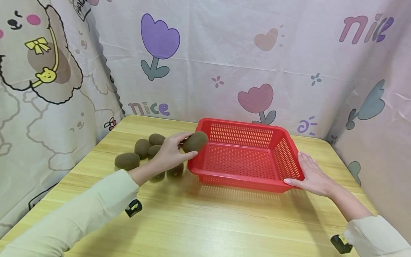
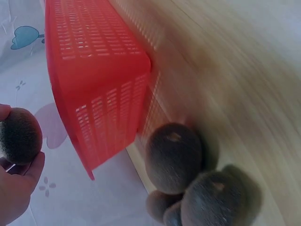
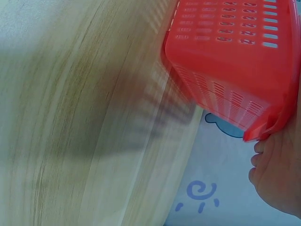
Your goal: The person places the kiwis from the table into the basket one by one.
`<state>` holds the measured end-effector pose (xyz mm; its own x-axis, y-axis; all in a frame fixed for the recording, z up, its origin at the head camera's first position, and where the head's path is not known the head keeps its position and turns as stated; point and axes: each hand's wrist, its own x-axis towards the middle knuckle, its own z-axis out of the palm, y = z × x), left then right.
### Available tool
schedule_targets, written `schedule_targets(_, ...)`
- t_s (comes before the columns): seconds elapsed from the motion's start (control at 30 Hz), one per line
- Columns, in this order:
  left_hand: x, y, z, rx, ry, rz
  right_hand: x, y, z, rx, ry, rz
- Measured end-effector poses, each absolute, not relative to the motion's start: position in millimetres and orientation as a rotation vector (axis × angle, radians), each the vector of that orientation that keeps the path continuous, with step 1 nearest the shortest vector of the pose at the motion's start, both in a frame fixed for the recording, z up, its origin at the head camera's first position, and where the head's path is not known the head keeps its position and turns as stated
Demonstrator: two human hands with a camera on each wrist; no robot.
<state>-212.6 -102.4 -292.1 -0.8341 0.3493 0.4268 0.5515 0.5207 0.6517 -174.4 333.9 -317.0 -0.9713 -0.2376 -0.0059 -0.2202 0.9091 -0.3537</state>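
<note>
In the head view, my left hand [image 1: 170, 151] pinches a brown kiwi [image 1: 196, 142] between thumb and fingers, raised beside the left rim of a red plastic basket [image 1: 240, 181]. The left wrist view shows the same kiwi [image 2: 19, 136] in the fingertips, off the table. My right hand [image 1: 313, 175] holds the basket at its front right corner, thumb on the rim and fingers along the right side. The inside of the basket shows only its slotted floor. Several kiwis [image 1: 127, 161] lie on the table to the left, partly hidden behind my left hand and forearm.
The basket stands on a light wood-grain table [image 1: 205, 221]. A printed cloth [image 1: 205, 71] hangs behind the table and along both sides. A small black device [image 1: 133, 207] sits by the left cuff, another [image 1: 341, 244] by the right cuff.
</note>
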Motion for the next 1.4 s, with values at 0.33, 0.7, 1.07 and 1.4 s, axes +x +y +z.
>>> schedule_targets(0.33, -227.8, -65.8, -298.7, -0.921, -2.646, -1.089, -175.9, 334.1, -317.5, -0.365, 3.023, -0.549)
schedule_targets(0.7, -252.2, -18.5, -311.5, -1.195, -2.982, -0.812, -176.0, 336.0, -315.8, -0.36, 3.021, -0.524)
schedule_targets(1.07, -264.2, -2.4, -325.8, -1.286, -3.188, -0.555, -177.7, 335.3, -316.1, -0.358, 3.015, -0.514)
schedule_targets(1.4, -261.1, -6.5, -313.0, -1.045, -3.218, -0.765, -177.0, 335.6, -316.7, -0.355, 3.012, -0.52)
